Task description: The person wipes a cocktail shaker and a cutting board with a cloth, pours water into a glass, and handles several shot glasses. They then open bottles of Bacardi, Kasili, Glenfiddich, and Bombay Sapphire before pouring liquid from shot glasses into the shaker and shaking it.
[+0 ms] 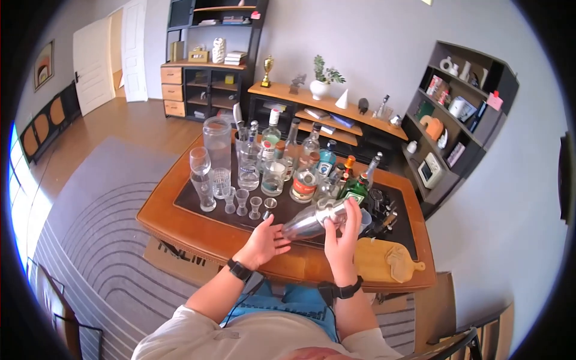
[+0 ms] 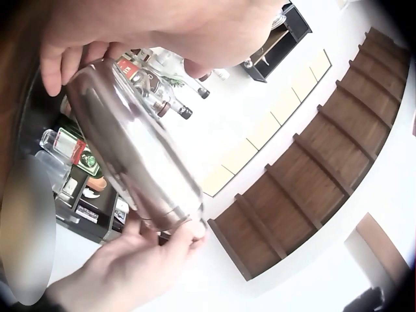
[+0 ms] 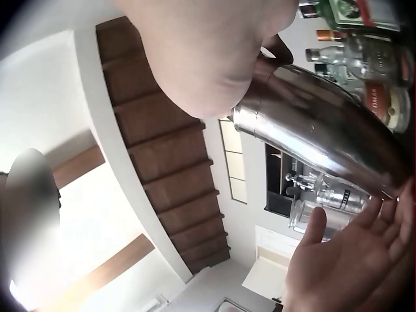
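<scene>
Shaker: a shiny metal cocktail shaker [image 1: 303, 223] is held tilted above the front of the brown worktop [image 1: 198, 231]; its walls hide whatever is inside.
Right hand: the fingers of the right hand [image 1: 343, 240] curl round the shaker's narrower, capped end.
Left hand: the left hand [image 1: 262, 245] is relaxed, fingers loosely extended beside the wider end; I cannot tell whether they touch it.
Glasses: a stemmed glass [image 1: 200, 159], a tall glass [image 1: 206, 192] and a row of small glasses [image 1: 242, 203] stand at the worktop's left.
Jar: a large clear jar [image 1: 217, 144] stands behind them, contents unclear.
Bottles: clear, blue and green ones crowd the middle.
Labels: the red-labelled bottle [image 1: 303, 189] and green bottle [image 1: 355, 192] carry print too small to read surely.
</scene>
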Demonstrator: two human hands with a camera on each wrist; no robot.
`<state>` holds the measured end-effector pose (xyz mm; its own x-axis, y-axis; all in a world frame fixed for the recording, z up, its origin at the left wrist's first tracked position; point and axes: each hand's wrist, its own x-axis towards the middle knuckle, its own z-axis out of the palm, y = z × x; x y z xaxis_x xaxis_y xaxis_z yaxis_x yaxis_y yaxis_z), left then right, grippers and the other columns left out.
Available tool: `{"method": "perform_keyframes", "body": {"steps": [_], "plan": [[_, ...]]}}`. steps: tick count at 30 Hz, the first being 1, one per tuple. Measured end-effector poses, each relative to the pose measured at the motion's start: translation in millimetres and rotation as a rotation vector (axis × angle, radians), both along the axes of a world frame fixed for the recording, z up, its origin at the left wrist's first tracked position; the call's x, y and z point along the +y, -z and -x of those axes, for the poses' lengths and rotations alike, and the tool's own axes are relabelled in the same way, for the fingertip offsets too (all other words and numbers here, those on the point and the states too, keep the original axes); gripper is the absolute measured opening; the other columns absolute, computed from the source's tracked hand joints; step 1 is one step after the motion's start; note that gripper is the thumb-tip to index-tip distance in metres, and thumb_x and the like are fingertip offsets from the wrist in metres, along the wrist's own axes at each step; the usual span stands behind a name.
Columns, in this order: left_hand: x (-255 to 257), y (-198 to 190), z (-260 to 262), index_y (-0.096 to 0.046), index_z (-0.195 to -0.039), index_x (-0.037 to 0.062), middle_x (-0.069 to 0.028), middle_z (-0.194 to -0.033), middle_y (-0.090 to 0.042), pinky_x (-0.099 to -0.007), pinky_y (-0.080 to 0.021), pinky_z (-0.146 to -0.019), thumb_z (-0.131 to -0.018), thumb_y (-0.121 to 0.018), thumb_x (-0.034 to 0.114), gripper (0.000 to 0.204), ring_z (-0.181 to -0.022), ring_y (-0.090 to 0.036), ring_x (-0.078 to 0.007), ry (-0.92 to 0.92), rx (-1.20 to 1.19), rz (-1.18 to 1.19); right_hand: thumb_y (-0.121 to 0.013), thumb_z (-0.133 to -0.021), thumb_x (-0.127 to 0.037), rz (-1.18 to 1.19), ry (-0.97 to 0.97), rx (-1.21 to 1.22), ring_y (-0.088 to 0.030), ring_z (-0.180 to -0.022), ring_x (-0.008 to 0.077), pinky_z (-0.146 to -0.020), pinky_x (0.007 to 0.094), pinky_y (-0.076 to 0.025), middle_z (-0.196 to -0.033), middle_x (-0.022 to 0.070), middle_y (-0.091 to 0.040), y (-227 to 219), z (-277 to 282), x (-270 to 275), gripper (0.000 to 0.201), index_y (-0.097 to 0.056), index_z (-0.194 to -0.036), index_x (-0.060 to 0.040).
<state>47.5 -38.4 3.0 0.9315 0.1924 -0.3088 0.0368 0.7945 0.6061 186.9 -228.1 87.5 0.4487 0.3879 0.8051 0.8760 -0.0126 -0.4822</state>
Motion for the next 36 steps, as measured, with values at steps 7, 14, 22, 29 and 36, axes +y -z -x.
{"method": "perform_keyframes", "body": {"steps": [7,14,22,29,36], "plan": [[-12.8,-5.2,-32.2,-0.023,-0.165,-0.0059,-0.0201,-0.154,-0.045,-0.0522,-0.043,-0.115,-0.102,-0.048,0.073,0.104,-0.13,-0.051,-0.0367,-0.061,0.035,0.015,-0.065,-0.097,0.002,-0.067,-0.047,0.138,-0.052,-0.142,0.032,-0.107,0.0386,-0.053,-0.162,0.0201,-0.042,-9.9,-51.0,18.3,0.061,-0.045,-0.155,-0.0002],[-19.3,14.0,-41.6,-0.026,-0.163,-0.0084,-0.0204,-0.146,-0.047,-0.0515,-0.049,-0.11,-0.102,-0.049,0.073,0.105,-0.12,-0.053,-0.0336,-0.126,0.065,0.041,-0.073,-0.097,-0.004,-0.089,-0.106,0.181,-0.05,-0.142,0.0315,-0.107,0.0374,-0.052,-0.163,0.019,-0.038,20.4,-34.4,7.9,0.066,-0.043,-0.156,-0.0015],[-15.6,12.7,-40.0,-0.039,-0.155,-0.0076,-0.0198,-0.133,-0.061,-0.0478,-0.05,-0.108,-0.104,-0.042,0.075,0.097,-0.113,-0.056,-0.0317,-0.133,0.038,0.077,-0.071,-0.098,-0.001,-0.121,-0.318,0.345,-0.044,-0.149,0.0306,-0.115,0.0423,-0.051,-0.171,0.016,-0.023,21.4,-38.0,4.5,0.074,-0.033,-0.161,-0.0038],[-20.4,8.0,-43.1,-0.033,-0.157,-0.0079,-0.0215,-0.138,-0.056,-0.0506,-0.047,-0.112,-0.103,-0.044,0.075,0.1,-0.119,-0.056,-0.0338,-0.172,0.034,0.114,-0.071,-0.096,0.004,-0.123,-0.373,0.439,-0.05,-0.141,0.0239,-0.106,0.0343,-0.054,-0.17,0.0119,-0.027,4.3,-62.2,21.5,0.074,-0.034,-0.161,-0.0035],[-14.2,0.1,-39.6,-0.029,-0.16,-0.008,-0.0191,-0.135,-0.054,-0.0529,-0.048,-0.111,-0.103,-0.044,0.076,0.103,-0.122,-0.052,-0.0327,-0.156,0.012,0.085,-0.072,-0.095,0.002,-0.07,-0.268,0.195,-0.047,-0.147,0.032,-0.112,0.0419,-0.052,-0.17,0.0163,-0.024,20.9,-26.4,6.0,0.076,-0.03,-0.159,-0.0062]]}}
